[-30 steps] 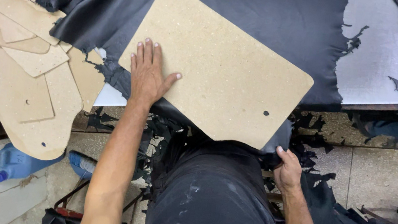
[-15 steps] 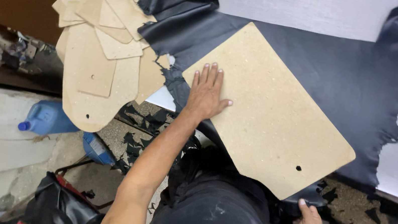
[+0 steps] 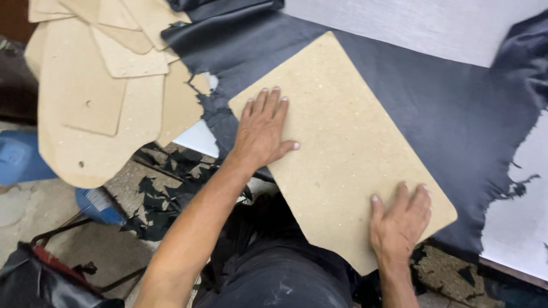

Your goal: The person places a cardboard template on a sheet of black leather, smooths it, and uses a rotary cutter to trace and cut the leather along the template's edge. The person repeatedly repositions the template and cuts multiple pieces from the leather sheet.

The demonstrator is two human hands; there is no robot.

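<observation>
Both hands lie flat with fingers spread on a large tan cardboard template (image 3: 344, 149), gripping nothing. The left hand (image 3: 261, 131) presses its near left corner, and the right hand (image 3: 401, 222) rests near its lower right edge. The template sits tilted on a sheet of dark leather (image 3: 434, 97) spread over the table (image 3: 410, 10). A stack of similar cardboard patterns (image 3: 97, 63) overhangs the table to the left. Below on the floor stands what looks like a blue plastic jug (image 3: 9, 156).

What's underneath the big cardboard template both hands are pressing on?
Dark leather sheet spreads out from under the cardboard template; left hand and right hand press it flat. What lies beneath stays hidden.
</observation>
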